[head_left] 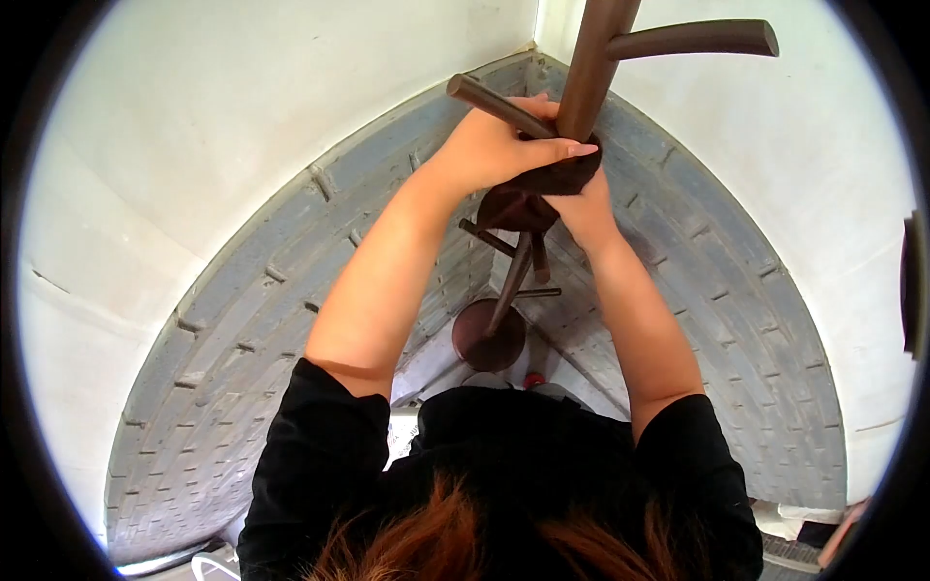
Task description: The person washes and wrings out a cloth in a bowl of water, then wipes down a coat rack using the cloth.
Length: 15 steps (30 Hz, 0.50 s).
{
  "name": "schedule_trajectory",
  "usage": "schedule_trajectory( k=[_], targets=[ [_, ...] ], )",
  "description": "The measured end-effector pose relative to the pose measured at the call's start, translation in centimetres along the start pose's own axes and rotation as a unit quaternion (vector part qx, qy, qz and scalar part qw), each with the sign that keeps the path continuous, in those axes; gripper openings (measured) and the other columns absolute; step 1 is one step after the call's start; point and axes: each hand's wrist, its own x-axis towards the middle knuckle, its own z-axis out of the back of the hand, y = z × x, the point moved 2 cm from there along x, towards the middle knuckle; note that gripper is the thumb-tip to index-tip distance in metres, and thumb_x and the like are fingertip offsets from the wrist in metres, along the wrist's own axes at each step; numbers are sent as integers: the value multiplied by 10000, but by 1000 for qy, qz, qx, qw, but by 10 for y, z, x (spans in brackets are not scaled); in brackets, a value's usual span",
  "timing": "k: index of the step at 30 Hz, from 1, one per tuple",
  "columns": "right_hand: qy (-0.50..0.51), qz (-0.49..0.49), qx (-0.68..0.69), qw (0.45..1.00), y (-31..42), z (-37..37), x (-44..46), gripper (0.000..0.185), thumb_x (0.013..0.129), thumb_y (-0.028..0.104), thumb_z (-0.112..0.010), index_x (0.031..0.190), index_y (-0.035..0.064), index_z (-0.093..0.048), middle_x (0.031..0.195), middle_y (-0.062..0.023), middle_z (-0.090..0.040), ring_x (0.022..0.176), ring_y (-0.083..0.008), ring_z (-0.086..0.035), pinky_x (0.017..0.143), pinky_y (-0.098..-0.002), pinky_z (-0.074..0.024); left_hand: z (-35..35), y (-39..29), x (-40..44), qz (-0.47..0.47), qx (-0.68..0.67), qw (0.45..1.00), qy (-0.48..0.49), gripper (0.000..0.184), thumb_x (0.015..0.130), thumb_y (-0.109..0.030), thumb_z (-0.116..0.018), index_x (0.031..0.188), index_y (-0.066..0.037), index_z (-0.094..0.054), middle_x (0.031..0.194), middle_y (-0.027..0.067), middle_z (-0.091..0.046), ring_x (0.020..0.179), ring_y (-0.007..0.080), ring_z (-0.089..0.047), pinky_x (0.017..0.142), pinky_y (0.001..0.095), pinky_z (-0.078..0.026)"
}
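A dark brown wooden coat rack (pixel 589 82) stands upright in the corner, with pegs branching from its pole and a round base (pixel 489 335) on the floor. Around the pole is a dark brown cloth (pixel 557 177), its lower part hanging loose. My left hand (pixel 504 143) closes over the cloth from the left, its thumb lying across the top and its fingers partly behind a peg (pixel 494 102). From the right and a little lower, my right hand (pixel 587 207) grips the same cloth against the pole; most of its fingers are hidden.
Another peg (pixel 697 39) sticks out to the right above my hands. Grey brick-patterned panels (pixel 262 320) line the lower walls on both sides, with white wall (pixel 242 116) above. A dark object (pixel 912 286) is at the right edge.
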Motion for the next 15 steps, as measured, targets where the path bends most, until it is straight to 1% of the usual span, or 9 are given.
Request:
schedule_trajectory(
  k=[1, 3, 4, 6, 7, 10, 11, 13, 15],
  targets=[
    [-1, -1, 0, 1000, 5, 0, 3, 605, 799, 109, -854, 1316, 33, -550, 1225, -65, -654, 1120, -173, -624, 983, -340, -498, -1, 4, -1, 1, -1, 1000, 1, 374, 855, -235, -863, 1147, -24, -761, 1040, 30, -752, 980, 100, -650, 906, 295, -523],
    [20, 14, 65, 998, 13, -1, 9, 588, 809, 101, -850, 1311, 39, -550, 1230, -69, -646, 1110, -169, -627, 973, -338, -502, -1, 11, 1, -43, 35, 998, -9, 370, 878, -181, -838, 1193, -13, -742, 1107, 32, -739, 1027, 94, -630, 951, 297, -511],
    [20, 19, 63, 998, 12, -1, 10, 588, 809, 101, -850, 1311, 39, -550, 1230, -69, -646, 1110, -169, -627, 973, -338, -502, -1, 13, 3, -48, 36, 998, -9, 370, 878, -181, -838, 1193, -13, -742, 1107, 32, -739, 1027, 94, -630, 951, 297, -511],
    [-13, 55, 32, 998, 4, -4, 9, 562, 823, 94, -841, 1301, 41, -550, 1227, -69, -641, 1111, -167, -627, 959, -331, -507, -2, 16, 4, -62, -29, 998, 7, 376, 893, -137, -818, 1231, -5, -724, 1148, 33, -728, 1053, 89, -616, 986, 294, -498],
    [-12, 59, 35, 998, 1, -6, 8, 555, 828, 97, -842, 1291, 34, -542, 1209, -66, -641, 1108, -166, -628, 956, -327, -512, -3, 14, 3, -39, -35, 999, 2, 393, 904, -121, -802, 1265, 1, -705, 1158, 29, -724, 1062, 90, -613, 1002, 296, -495],
    [-2, 44, 34, 998, -4, -8, 2, 585, 831, 120, -851, 1307, 36, -522, 1220, -62, -635, 1106, -162, -631, 967, -329, -514, -4, -2, -5, 53, -37, 998, 1, 386, 928, -113, -771, 1285, 10, -691, 1138, 34, -733, 1035, 91, -634, 975, 291, -512],
    [-2, 45, 34, 998, -8, -7, 0, 585, 831, 120, -851, 1307, 36, -522, 1220, -62, -635, 1106, -162, -631, 967, -329, -514, -5, -1, -4, 52, -36, 998, 1, 386, 928, -113, -771, 1285, 10, -691, 1138, 34, -733, 1035, 91, -634, 975, 291, -512],
    [25, -23, 53, 998, -26, -4, -10, 623, 809, 124, -861, 1321, 43, -515, 1230, -63, -632, 1128, -168, -624, 993, -348, -502, -10, 6, -7, 36, -83, 996, -18, 350, 943, -117, -755, 1262, 17, -697, 1136, 48, -743, 1036, 107, -663, 963, 299, -530],
    [42, -22, 79, 996, -45, -2, -21, 659, 790, 126, -871, 1331, 42, -505, 1232, -65, -632, 1141, -176, -619, 1012, -361, -492, -12, 12, -9, 36, -82, 996, -22, 337, 954, -120, -744, 1255, 22, -694, 1142, 58, -746, 1055, 118, -671, 968, 306, -535]
  ],
)
